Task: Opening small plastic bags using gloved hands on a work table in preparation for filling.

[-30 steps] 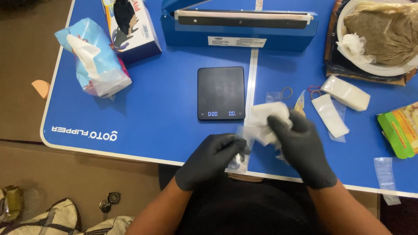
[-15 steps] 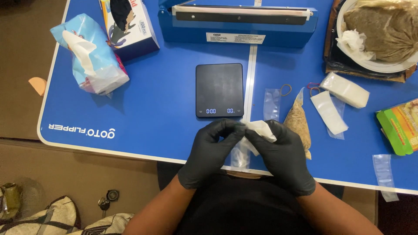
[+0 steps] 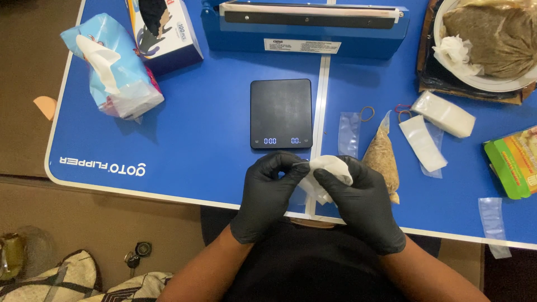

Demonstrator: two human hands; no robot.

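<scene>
Crumpled white tissue: held over the near edge of the blue folding desk, just in front of the black digital scale.

Head view. Both hands wear black gloves. Left hand pinches the tissue's left edge between thumb and fingertips; right hand is closed over its right side, fingers curled on top. Tissue is bunched, not flat.

Scale platform is bare, display lit. Just right of the hands lies a small clear bag of brown granules, its neck not visibly closed. An empty clear sleeve lies beside it. Further right: a white paper packet and a flat clear pouch. Blue heat sealer at the far edge, bar down.

Judgement: one bag is filled; nothing is on the scale or in the sealer. The spare sleeve remains unfilled.
</scene>
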